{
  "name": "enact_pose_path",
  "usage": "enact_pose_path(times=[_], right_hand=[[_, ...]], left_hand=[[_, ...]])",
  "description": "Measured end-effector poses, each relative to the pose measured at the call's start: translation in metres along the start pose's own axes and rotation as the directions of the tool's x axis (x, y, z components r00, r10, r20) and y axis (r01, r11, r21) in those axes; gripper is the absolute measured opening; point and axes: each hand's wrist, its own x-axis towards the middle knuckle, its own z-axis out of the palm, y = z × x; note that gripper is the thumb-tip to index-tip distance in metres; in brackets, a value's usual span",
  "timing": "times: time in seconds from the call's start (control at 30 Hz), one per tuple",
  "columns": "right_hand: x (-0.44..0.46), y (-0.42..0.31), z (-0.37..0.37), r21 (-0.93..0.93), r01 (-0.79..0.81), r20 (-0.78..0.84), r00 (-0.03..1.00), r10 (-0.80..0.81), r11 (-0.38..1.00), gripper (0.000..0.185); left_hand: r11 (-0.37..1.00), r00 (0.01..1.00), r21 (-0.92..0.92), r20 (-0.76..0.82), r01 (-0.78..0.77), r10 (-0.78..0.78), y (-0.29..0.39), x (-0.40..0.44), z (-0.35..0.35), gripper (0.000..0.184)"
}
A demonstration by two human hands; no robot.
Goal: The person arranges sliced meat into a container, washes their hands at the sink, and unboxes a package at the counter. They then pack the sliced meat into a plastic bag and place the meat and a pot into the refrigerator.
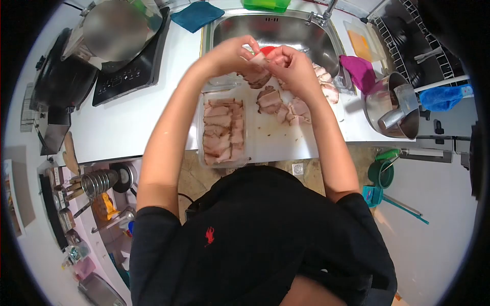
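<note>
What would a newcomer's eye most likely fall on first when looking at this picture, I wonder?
Probably the two bare hands, left and right, meeting in front of the steel sink over a pale piece of meat. Next, the clear container nearer the person, filled with overlapping meat slices. The magenta cloth right of the sink also stands out.

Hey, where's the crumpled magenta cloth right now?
In the head view, the crumpled magenta cloth lies right of the stainless steel sink, beside the round metal pot.
</note>
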Motion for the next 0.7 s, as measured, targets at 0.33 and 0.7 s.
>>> enact_pose_path(times=[0.33, 0.7], right_hand=[[-0.071, -0.024, 0.067, -0.101, -0.042, 0.124, 0.991, 0.054, 0.994, 0.019], [-0.090, -0.015, 0.090, -0.456, 0.096, -0.082, 0.985, -0.149, 0.885, 0.009]], left_hand=[[0.920, 0.987, 0.359, -0.024, 0.159, -0.161, -0.014, -0.078, 0.014, 0.026], [0.873, 0.907, 0.481, -0.398, 0.080, 0.136, -0.029, -0.100, 0.041, 0.024]])
